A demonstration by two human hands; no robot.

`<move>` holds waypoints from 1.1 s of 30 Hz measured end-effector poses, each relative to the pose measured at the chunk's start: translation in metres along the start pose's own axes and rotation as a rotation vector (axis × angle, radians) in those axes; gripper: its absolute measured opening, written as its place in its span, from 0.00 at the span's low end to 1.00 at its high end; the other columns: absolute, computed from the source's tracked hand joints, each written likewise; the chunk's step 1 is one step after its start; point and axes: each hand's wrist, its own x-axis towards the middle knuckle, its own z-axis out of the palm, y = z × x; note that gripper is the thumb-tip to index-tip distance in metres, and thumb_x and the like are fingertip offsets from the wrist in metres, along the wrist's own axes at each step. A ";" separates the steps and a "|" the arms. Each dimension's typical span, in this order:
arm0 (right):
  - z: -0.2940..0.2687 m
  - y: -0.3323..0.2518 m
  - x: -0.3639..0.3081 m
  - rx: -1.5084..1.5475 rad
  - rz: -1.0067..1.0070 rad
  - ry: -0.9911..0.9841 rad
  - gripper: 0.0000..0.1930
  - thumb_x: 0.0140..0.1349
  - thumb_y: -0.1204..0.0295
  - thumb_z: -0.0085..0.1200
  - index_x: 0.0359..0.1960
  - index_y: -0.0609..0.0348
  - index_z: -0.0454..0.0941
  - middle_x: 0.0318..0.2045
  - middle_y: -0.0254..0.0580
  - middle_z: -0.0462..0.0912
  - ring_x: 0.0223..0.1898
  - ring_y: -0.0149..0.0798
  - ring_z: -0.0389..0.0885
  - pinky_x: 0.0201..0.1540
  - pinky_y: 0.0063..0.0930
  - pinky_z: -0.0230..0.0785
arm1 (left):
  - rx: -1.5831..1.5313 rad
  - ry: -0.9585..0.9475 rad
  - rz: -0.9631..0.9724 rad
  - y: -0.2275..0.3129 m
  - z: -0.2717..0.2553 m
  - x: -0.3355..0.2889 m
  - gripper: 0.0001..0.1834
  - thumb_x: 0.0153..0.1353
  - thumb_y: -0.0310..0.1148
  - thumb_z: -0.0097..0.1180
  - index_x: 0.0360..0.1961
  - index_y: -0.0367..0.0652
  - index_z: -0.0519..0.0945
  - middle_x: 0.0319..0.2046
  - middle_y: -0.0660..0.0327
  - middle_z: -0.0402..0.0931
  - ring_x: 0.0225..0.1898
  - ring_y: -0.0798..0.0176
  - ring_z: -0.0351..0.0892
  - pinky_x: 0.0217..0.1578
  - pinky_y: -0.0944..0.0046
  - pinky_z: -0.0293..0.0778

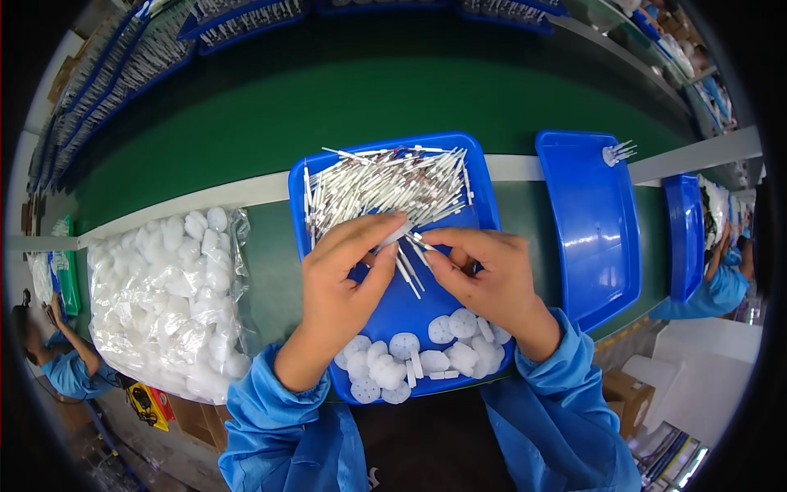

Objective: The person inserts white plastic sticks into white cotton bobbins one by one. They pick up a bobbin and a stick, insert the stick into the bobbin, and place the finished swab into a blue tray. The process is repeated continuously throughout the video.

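Note:
Over a blue tray [484,189], my left hand [348,266] pinches a round white plastic disc [397,234] between thumb and fingers. Thin white sticks [407,271] hang down from the disc. Close beside it, my right hand [484,275] pinches a thin white stick [420,240] at the disc's edge; whether its tip sits in the disc is too small to tell. A heap of thin white sticks [393,184] fills the tray's far half. Along the near edge lie several loose white discs [404,344], some flat and some on edge.
A clear plastic bag of white discs [164,303] lies to the left. On the right, a second blue tray [592,238] holds one disc with sticks [619,152]. Across the green belt [393,82] stand trays full of sticks [254,20]. Co-workers' blue sleeves [713,291] show at both sides.

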 end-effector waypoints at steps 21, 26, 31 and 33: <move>0.011 0.011 0.003 -0.311 -0.345 0.073 0.07 0.60 0.68 0.71 0.29 0.50 0.83 0.20 0.32 0.83 0.23 0.41 0.84 0.28 0.36 0.74 | 0.365 -0.009 0.070 0.011 0.011 -0.011 0.17 0.61 0.23 0.71 0.52 0.38 0.90 0.27 0.57 0.87 0.26 0.59 0.86 0.29 0.61 0.81; 0.012 0.011 0.005 -0.226 -0.326 0.097 0.06 0.60 0.68 0.73 0.34 0.50 0.87 0.22 0.33 0.86 0.24 0.41 0.86 0.28 0.35 0.76 | 0.111 0.007 -0.067 0.009 0.010 -0.012 0.20 0.64 0.25 0.72 0.57 0.37 0.88 0.33 0.55 0.89 0.30 0.63 0.87 0.31 0.67 0.82; 0.004 0.012 0.007 -0.031 -0.254 0.074 0.13 0.56 0.72 0.78 0.43 0.53 0.90 0.33 0.38 0.90 0.33 0.42 0.90 0.39 0.32 0.81 | -0.041 -0.052 -0.076 0.005 -0.001 -0.005 0.27 0.59 0.26 0.78 0.61 0.41 0.87 0.45 0.58 0.89 0.41 0.62 0.85 0.35 0.67 0.81; -0.003 0.012 0.011 0.108 -0.220 0.016 0.15 0.57 0.76 0.76 0.47 0.56 0.90 0.39 0.41 0.91 0.39 0.39 0.90 0.46 0.32 0.82 | 0.073 -0.037 0.045 0.009 -0.001 -0.003 0.29 0.52 0.27 0.81 0.57 0.45 0.89 0.49 0.60 0.86 0.48 0.58 0.82 0.39 0.63 0.80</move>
